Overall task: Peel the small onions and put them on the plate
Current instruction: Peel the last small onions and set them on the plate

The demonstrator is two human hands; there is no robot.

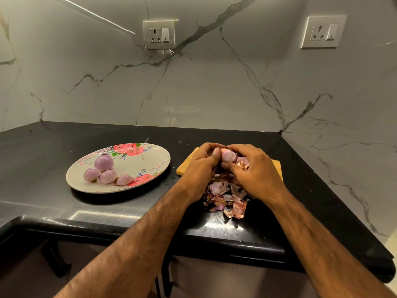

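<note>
Head view shows both hands meeting above the wooden board [184, 167], which sits just right of the plate [141, 168] on the counter [43, 151]. I see the left hand [200, 166] and the right hand [255, 168] both curled around one small onion [228, 156], thumbs against its pale, mostly bared surface. I judge the two-handed pinch steadies it while skin is picked off. The loose skins [225, 197] are heaped beneath the hands, reaching toward the counter's front edge (so kept off the plate). Four peeled onions [104, 162] cluster on the plate's left half.
</note>
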